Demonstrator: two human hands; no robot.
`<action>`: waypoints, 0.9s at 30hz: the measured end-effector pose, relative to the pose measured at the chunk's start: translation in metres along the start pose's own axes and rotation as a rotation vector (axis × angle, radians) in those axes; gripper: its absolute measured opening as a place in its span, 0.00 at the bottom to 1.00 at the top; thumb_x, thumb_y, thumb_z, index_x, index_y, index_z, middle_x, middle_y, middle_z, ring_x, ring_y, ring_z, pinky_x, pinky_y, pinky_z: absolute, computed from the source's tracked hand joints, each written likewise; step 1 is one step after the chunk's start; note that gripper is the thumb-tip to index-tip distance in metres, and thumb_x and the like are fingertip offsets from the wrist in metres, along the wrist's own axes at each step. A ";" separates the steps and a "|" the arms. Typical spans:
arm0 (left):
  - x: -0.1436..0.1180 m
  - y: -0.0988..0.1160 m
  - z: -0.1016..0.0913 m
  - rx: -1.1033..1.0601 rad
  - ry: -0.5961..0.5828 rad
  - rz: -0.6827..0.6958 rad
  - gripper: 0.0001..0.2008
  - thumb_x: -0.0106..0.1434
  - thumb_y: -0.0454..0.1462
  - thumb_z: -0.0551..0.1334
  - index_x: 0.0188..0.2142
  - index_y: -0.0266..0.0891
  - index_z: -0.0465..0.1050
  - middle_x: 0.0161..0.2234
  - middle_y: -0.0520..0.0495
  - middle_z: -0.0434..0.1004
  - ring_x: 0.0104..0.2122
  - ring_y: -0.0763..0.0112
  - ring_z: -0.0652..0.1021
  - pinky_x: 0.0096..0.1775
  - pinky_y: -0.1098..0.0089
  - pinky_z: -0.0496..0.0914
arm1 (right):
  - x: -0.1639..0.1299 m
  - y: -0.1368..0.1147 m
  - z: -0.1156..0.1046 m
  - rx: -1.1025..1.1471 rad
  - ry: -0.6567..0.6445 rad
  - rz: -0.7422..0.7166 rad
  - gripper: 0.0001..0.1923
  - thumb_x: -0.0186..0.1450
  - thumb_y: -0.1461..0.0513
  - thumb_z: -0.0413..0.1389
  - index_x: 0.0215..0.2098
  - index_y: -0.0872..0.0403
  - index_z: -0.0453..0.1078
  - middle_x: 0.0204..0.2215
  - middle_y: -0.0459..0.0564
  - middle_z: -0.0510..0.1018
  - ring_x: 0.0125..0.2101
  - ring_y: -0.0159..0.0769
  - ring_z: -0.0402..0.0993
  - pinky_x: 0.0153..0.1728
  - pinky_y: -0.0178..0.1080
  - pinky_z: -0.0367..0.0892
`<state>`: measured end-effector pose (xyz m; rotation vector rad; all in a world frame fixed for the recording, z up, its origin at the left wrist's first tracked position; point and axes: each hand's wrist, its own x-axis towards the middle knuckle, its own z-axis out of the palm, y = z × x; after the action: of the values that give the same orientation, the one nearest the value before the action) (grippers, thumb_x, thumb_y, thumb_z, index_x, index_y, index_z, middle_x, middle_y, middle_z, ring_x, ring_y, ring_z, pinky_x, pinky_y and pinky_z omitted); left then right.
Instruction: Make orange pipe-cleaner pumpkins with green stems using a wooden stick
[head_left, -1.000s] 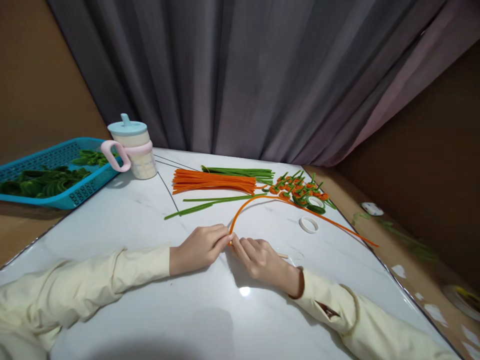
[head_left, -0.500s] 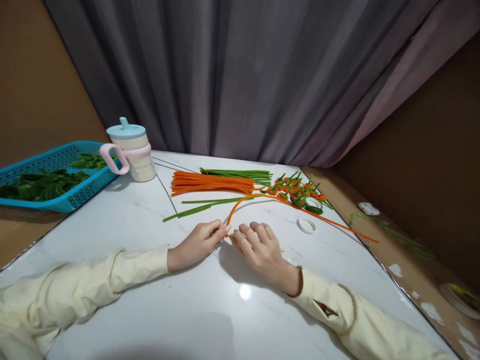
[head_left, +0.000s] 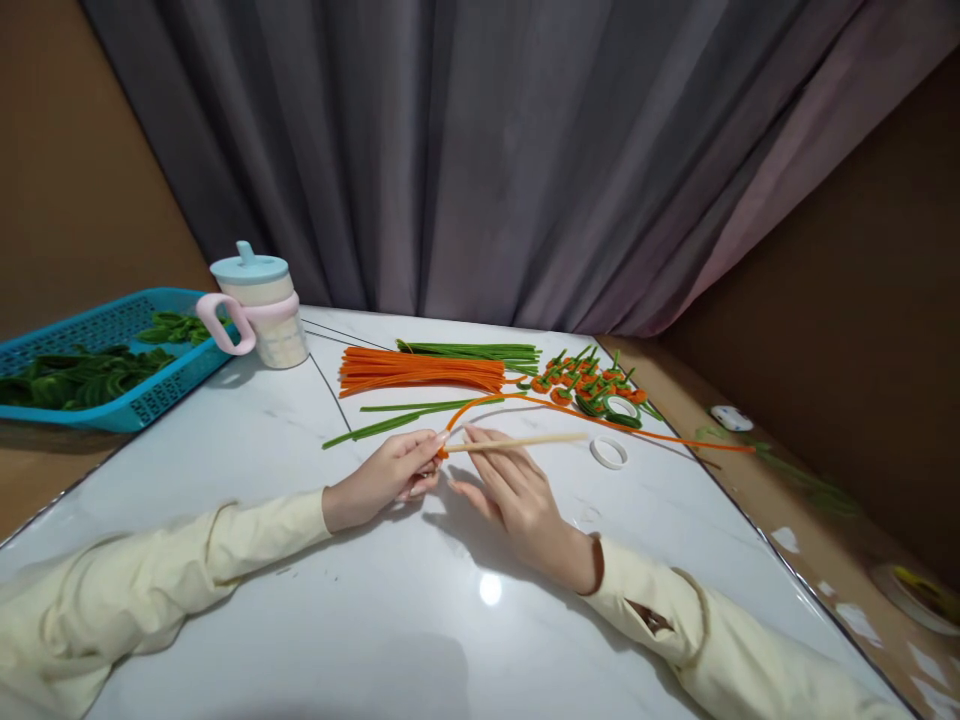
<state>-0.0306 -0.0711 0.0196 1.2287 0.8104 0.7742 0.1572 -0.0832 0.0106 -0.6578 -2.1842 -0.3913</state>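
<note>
My left hand (head_left: 386,472) pinches the end of a long orange pipe cleaner (head_left: 660,434), together with one end of a thin wooden stick (head_left: 555,439). A little orange is wound round the stick at my left fingertips. From there the pipe cleaner arches up and trails away to the right, past the table edge. My right hand (head_left: 517,500) has its fingers stretched out and spread, with the stick lying across them. Beyond my hands lie a bundle of orange pipe cleaners (head_left: 420,371), green pipe cleaners (head_left: 405,421) and several small orange pieces with green stems (head_left: 561,396).
A white tape roll (head_left: 609,453) lies right of my right hand, near another roll (head_left: 622,408). The lidded cup (head_left: 279,335) stands at the back left beside a blue basket (head_left: 150,405) holding green coiled pieces. A grey curtain (head_left: 480,170) hangs behind the table.
My right hand has gone from curled fingers to stretched ones, and the wooden stick now shows, pointing right. My left hand has shifted slightly left and up, still pinching.
</note>
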 end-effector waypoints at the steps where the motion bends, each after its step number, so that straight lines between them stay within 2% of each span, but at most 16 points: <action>1: -0.001 0.002 0.001 -0.022 -0.027 -0.009 0.20 0.62 0.52 0.57 0.29 0.37 0.59 0.16 0.60 0.53 0.14 0.83 0.54 0.17 0.78 0.47 | 0.000 0.001 0.000 0.005 -0.018 0.009 0.20 0.67 0.62 0.52 0.55 0.64 0.59 0.46 0.65 0.74 0.51 0.47 0.68 0.47 0.49 0.67; 5: -0.006 0.003 0.005 -0.036 -0.165 -0.069 0.22 0.61 0.54 0.56 0.27 0.37 0.59 0.15 0.59 0.56 0.14 0.83 0.53 0.17 0.77 0.48 | 0.000 0.002 -0.002 0.096 -0.107 0.008 0.23 0.70 0.59 0.47 0.59 0.63 0.53 0.53 0.66 0.68 0.58 0.46 0.58 0.54 0.53 0.61; 7: -0.008 0.002 0.007 -0.012 -0.219 -0.093 0.23 0.61 0.55 0.55 0.27 0.37 0.60 0.15 0.59 0.56 0.14 0.83 0.53 0.18 0.76 0.47 | 0.000 0.001 -0.003 0.154 -0.113 0.010 0.21 0.71 0.59 0.45 0.59 0.61 0.53 0.50 0.62 0.71 0.55 0.43 0.62 0.54 0.53 0.60; 9: -0.009 0.002 0.009 -0.019 -0.250 -0.114 0.23 0.61 0.55 0.55 0.28 0.37 0.60 0.15 0.60 0.55 0.14 0.83 0.53 0.18 0.76 0.47 | 0.002 -0.001 -0.004 0.202 -0.089 0.023 0.18 0.71 0.60 0.44 0.57 0.59 0.55 0.43 0.58 0.75 0.47 0.40 0.69 0.52 0.52 0.62; 12: -0.011 0.002 0.010 -0.050 -0.254 -0.118 0.22 0.61 0.55 0.57 0.28 0.37 0.59 0.16 0.60 0.53 0.15 0.83 0.53 0.18 0.75 0.46 | 0.004 -0.003 -0.006 0.236 -0.096 0.064 0.13 0.72 0.59 0.43 0.49 0.59 0.61 0.33 0.53 0.75 0.33 0.37 0.68 0.42 0.45 0.67; 16: -0.011 0.003 0.009 -0.010 -0.264 -0.108 0.22 0.61 0.55 0.56 0.29 0.37 0.60 0.17 0.60 0.54 0.16 0.82 0.53 0.19 0.75 0.47 | 0.005 -0.002 -0.008 0.261 -0.145 0.076 0.17 0.72 0.56 0.40 0.39 0.58 0.64 0.28 0.52 0.73 0.28 0.35 0.63 0.29 0.37 0.62; 21: -0.015 0.002 0.011 0.087 -0.295 -0.056 0.21 0.64 0.53 0.53 0.28 0.38 0.58 0.21 0.57 0.60 0.18 0.81 0.55 0.22 0.74 0.51 | 0.002 -0.001 -0.004 0.216 -0.074 -0.003 0.19 0.71 0.52 0.42 0.35 0.58 0.64 0.25 0.51 0.70 0.25 0.34 0.61 0.26 0.36 0.59; 27: -0.018 0.003 0.013 0.246 -0.259 0.009 0.21 0.65 0.53 0.50 0.26 0.39 0.56 0.18 0.58 0.56 0.18 0.78 0.57 0.22 0.74 0.52 | 0.002 -0.002 -0.003 0.159 -0.082 -0.018 0.17 0.71 0.55 0.44 0.31 0.57 0.63 0.22 0.48 0.68 0.24 0.33 0.61 0.24 0.34 0.58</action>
<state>-0.0288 -0.0921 0.0265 1.5176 0.6999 0.5182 0.1563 -0.0857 0.0136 -0.5757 -2.2724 -0.1995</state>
